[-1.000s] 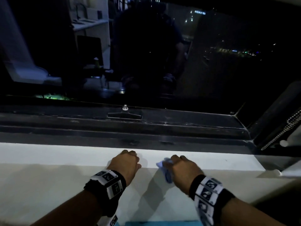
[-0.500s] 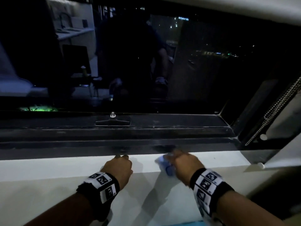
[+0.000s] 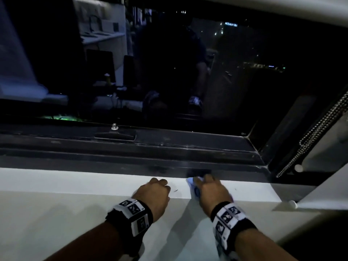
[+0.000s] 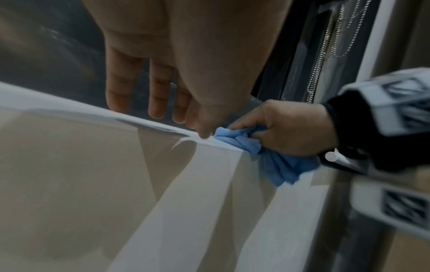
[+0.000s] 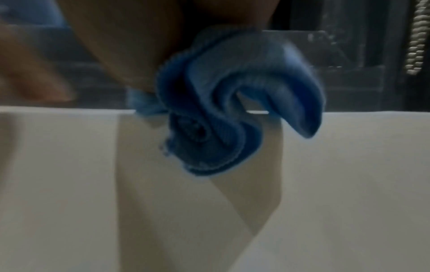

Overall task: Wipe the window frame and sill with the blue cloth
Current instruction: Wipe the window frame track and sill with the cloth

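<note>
Blue cloth (image 4: 274, 156) bunched on the white sill (image 3: 75, 179), at its far edge just below the dark window frame (image 3: 169, 155); loose folds hang over the sill's front edge. Right hand (image 3: 211, 191) grips it, fingers curled round the bunch. Left hand (image 3: 152, 194) rests beside it on the sill, fingers (image 4: 158, 92) straight, holding nothing. Bead chain (image 3: 310, 136) hangs at right.

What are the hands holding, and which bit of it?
The right hand grips the blue cloth by its bunched middle, loose folds hanging below. The left hand holds nothing; it rests on the white sill.
</note>
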Tool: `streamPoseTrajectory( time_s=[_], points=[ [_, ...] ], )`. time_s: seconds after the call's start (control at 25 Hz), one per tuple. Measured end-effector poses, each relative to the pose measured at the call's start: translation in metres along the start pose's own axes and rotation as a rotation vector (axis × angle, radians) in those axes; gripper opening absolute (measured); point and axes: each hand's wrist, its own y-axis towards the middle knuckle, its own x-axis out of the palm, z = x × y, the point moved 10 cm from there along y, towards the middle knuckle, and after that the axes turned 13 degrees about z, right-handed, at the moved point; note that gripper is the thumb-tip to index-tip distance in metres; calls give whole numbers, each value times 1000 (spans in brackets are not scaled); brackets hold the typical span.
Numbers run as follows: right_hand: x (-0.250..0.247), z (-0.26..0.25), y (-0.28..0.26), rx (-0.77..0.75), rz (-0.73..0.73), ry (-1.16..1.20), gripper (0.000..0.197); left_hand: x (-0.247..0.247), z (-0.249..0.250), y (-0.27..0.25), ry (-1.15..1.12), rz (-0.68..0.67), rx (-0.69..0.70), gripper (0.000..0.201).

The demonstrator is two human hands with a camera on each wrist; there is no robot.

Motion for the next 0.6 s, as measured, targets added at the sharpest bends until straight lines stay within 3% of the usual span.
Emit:
streamPoseTrajectory(
  time_s=[0.08,0.2,0.28,0.36,0.48,0.6],
  points=[
    [6,-12,-19,-94,-44,-26,47,10,4,3,18,-14,-22,26],
    [-4,-18,-32,-249,-115,82,36,21,-1,5,27,-36,-57,27],
    [-10,-1,-10,-153,-90,185,36,25,-3,7,29,-47,-73,28],
    [-10,11,10,-34,-10,118,36,27,-4,9,16,-41,-93,30],
    [5,-20,-1,-96,59,-41,35,28,-4,11,-10,-26,-84,37],
    [11,-29,-18,-228,-111,19,42,25,-3,9,-30,-41,-24,42]
  ],
)
